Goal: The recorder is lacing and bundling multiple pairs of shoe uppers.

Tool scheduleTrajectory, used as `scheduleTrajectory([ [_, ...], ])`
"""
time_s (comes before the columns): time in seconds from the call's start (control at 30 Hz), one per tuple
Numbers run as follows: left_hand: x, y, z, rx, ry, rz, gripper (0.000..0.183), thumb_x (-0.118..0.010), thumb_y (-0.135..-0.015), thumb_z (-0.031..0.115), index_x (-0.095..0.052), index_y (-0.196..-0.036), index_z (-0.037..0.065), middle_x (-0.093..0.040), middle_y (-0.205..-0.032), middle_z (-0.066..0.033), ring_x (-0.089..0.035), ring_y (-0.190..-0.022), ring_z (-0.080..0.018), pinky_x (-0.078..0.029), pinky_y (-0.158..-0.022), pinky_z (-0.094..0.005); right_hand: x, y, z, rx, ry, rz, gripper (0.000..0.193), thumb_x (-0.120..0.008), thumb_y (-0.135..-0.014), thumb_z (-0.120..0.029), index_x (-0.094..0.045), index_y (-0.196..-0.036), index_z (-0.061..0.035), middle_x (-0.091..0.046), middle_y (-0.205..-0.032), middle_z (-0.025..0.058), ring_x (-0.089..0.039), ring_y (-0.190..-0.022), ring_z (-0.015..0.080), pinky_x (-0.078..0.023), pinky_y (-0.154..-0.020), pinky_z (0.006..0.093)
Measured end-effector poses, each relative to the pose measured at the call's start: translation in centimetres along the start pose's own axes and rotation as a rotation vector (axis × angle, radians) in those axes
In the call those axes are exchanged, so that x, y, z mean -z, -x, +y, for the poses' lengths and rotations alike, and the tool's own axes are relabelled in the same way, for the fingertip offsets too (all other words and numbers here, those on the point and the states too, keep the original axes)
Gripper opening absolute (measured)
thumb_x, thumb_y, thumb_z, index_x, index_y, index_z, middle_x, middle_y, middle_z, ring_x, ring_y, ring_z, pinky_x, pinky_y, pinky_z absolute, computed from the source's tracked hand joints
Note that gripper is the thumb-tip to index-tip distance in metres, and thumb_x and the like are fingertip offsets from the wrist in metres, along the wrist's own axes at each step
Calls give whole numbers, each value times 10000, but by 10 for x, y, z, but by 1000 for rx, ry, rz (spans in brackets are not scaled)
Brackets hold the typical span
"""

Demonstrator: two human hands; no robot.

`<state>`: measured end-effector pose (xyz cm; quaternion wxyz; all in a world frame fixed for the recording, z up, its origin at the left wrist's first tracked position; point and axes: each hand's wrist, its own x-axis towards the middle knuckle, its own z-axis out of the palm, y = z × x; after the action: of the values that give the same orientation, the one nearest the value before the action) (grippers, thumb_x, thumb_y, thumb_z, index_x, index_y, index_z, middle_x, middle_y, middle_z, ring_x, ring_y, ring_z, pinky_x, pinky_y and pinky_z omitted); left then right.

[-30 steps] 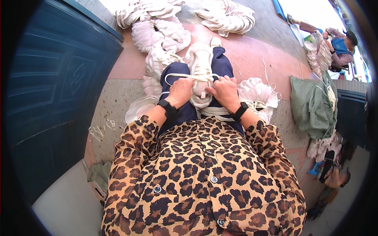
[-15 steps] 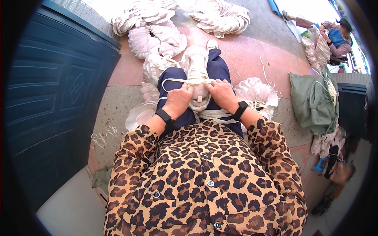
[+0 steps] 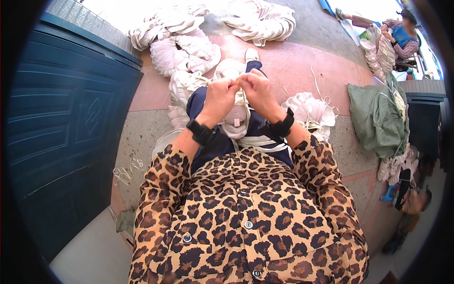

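Note:
A pale shoe upper [image 3: 235,115] lies across my lap, between my thighs. Above it my left hand [image 3: 219,100] and my right hand [image 3: 260,96] meet, fingertips pinched together. A white shoelace [image 3: 244,98] runs down from my fingers toward the upper; both hands appear to grip it, though its ends are hidden behind my fingers. More white laces [image 3: 260,141] lie over my right thigh.
Bundles of pale shoe uppers [image 3: 185,53] are heaped ahead and left; another bundle [image 3: 309,113] sits beside my right leg. A green sack [image 3: 376,120] stands farther right. Blue doors [image 3: 75,113] rise at my left. A co-worker [image 3: 402,40] sits at far right, others lower right.
Both hands have risen off the upper and come together at the fingertips. The lace, stretched sideways across the upper before, now hangs mostly hidden under them.

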<state>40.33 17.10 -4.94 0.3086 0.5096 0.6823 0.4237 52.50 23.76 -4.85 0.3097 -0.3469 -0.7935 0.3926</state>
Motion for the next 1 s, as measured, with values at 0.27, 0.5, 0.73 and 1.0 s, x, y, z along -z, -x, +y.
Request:
scheduleTrajectory([
  [0.27,-9,-30,-20,117,129,-119,203,-563,-829,170,-623,-789,-20,-537,-538,-6,-482,-438,-55,-383,-409,-230,0,-20,32,-45,113,-41,212,-566,-782,-219,-638,-798,-20,-584,-812,167,-570,-752,311,-445,-667,378],
  [0.5,102,19,-160,131,-280,72,276,-550,-807,180,-597,-983,-26,-615,-943,-183,-590,-886,-276,-449,-769,-346,75,47,35,-153,203,-302,155,-597,-767,-161,-602,-781,-7,-599,-771,134,-578,-737,278,-448,-686,350],
  [0.73,163,243,-288,1105,-56,26,832,-690,-732,275,-201,-1357,25,-348,-1329,-195,-387,-1179,-336,-399,-858,-509,97,134,38,-274,224,-248,68,-611,-727,-72,-624,-749,-9,-587,-701,101,-571,-695,244,-450,-659,332],
  [1.0,104,297,-329,1320,223,626,640,-693,-738,271,-352,-1224,30,-540,-957,-127,-551,-710,-242,-450,-448,-360,85,143,15,65,457,-613,69,-631,-717,-169,-626,-753,-110,-569,-783,19,-515,-857,185,-359,-780,321],
])
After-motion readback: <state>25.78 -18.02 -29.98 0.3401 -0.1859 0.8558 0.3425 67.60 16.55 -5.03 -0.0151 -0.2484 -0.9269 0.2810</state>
